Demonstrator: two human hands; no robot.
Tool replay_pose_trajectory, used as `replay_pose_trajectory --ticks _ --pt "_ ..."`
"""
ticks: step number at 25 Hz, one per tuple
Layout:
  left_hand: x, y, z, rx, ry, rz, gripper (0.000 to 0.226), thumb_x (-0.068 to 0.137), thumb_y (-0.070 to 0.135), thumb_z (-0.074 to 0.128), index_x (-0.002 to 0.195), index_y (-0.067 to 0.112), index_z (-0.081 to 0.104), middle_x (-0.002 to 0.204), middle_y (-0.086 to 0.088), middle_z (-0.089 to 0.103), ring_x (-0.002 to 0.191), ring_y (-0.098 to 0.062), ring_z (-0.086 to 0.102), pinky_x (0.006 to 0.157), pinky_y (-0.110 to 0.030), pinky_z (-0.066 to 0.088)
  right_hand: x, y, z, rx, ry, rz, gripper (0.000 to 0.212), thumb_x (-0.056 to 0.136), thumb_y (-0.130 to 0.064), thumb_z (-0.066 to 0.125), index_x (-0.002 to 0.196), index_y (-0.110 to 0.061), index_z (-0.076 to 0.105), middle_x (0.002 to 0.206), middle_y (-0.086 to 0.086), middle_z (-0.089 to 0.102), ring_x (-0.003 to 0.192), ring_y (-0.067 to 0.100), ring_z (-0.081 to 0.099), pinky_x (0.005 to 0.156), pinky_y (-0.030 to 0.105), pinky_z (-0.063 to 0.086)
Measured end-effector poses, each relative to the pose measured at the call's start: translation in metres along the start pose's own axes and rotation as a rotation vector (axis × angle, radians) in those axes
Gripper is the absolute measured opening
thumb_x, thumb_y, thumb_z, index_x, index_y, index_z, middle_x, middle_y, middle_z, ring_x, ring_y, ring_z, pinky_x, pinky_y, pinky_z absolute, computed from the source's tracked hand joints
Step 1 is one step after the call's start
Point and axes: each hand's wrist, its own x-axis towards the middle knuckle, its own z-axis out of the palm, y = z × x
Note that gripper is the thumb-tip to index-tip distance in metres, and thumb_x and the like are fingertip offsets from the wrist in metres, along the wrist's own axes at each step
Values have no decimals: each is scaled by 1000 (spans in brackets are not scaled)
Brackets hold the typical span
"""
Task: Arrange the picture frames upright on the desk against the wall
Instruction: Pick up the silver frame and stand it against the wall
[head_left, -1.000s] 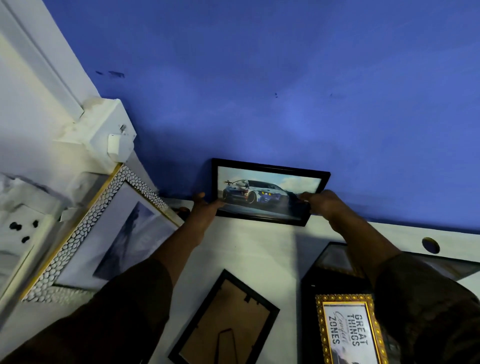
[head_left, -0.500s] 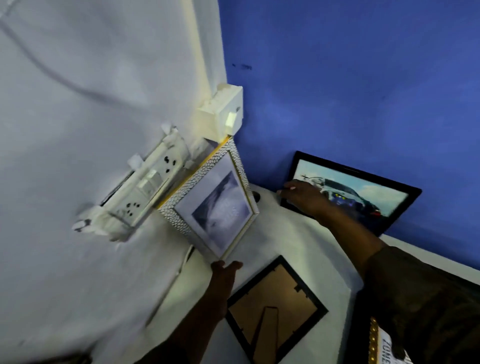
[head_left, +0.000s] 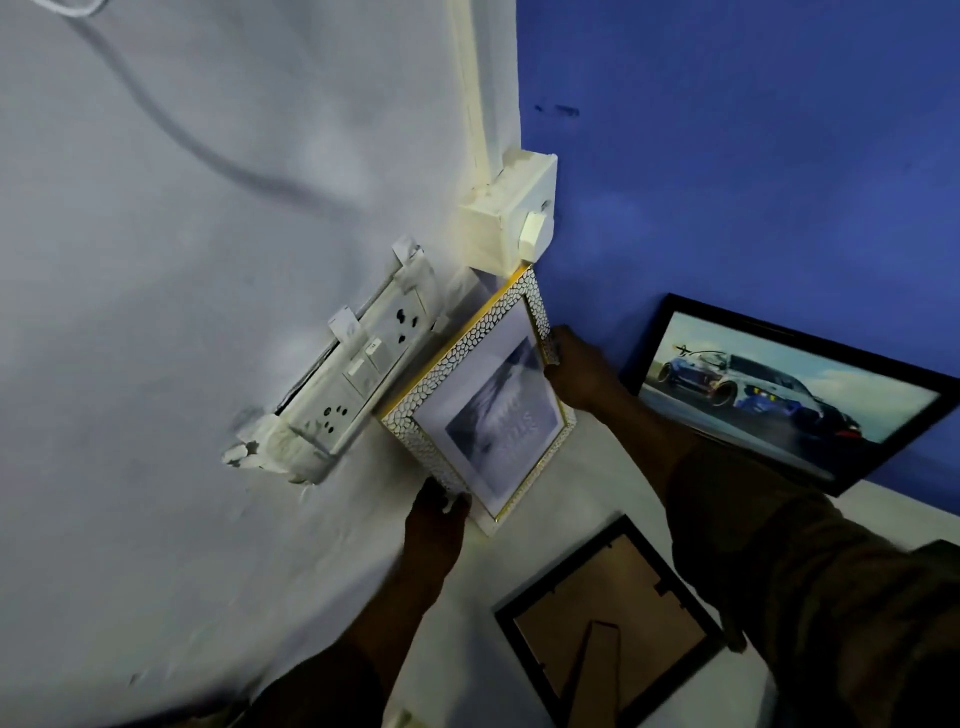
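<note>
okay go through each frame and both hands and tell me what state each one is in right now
White frame: upright, tilted, held at two edges.
Car picture: upright, leaning on the blue wall.
Black frame: lying face down on the desk.
Left hand: gripping the white frame's bottom corner.
Right hand: gripping its side edge.

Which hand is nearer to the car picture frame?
Right. The right hand grips the white frame's edge beside the car picture frame; the left hand holds its far lower corner.

No words, brands or numbers can be read. The print in the white pebbled frame (head_left: 488, 410) near the corner carries faint marks that may be lettering, but they are too blurred to make out. The car picture (head_left: 779, 395) on the right bears no legible writing.
</note>
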Motion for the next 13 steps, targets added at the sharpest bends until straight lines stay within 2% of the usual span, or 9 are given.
replay_pose_trajectory --ticks 2,5,7,9,11,13 --pt "0 2 3 196 62 124 32 98 23 58 122 2 62 110 -7 64 98 -18 58 83 -22 42 0 9 2 -10 45 -25 29 95 -20 55 122 -9 53 124 16 64 111 36 62 84 35 48" --pt "-14 2 1 164 118 259 28 97 28 59 113 5 66 102 -3 68 91 -17 63 73 -17 43 -11 24 -9 47 66 -15 29 91 -20 65 116 -7 58 114 13 69 103 32 65 77 33 46" --pt "-21 4 -3 88 93 287 19 96 24 61 111 13 67 100 2 69 93 -17 65 74 -13 45 -23 33 -21 64 62 -17 32 88 -18 70 116 -8 60 111 11 70 100 29 66 77 32 48" --pt "-30 10 -8 -17 59 316 10 95 22 64 103 26 68 98 9 70 95 -15 66 79 -19 47 -39 42 -34 56 53 -1 34 87 -17 71 117 -8 61 106 7 69 94 22 63 75 30 47" --pt "-47 23 -11 -103 47 373 9 94 25 66 101 24 71 97 11 72 93 -11 66 79 -22 50 -60 50 -49 91 56 16 32 87 -19 71 116 -9 62 98 5 66 89 25 63 79 40 53" --pt "-69 35 -12 -161 79 472 19 94 25 66 97 7 72 87 4 71 78 -8 62 72 -22 50 -87 55 -64 185 34 45 26 87 -19 72 111 -12 65 92 8 69 85 32 68 83 51 57"
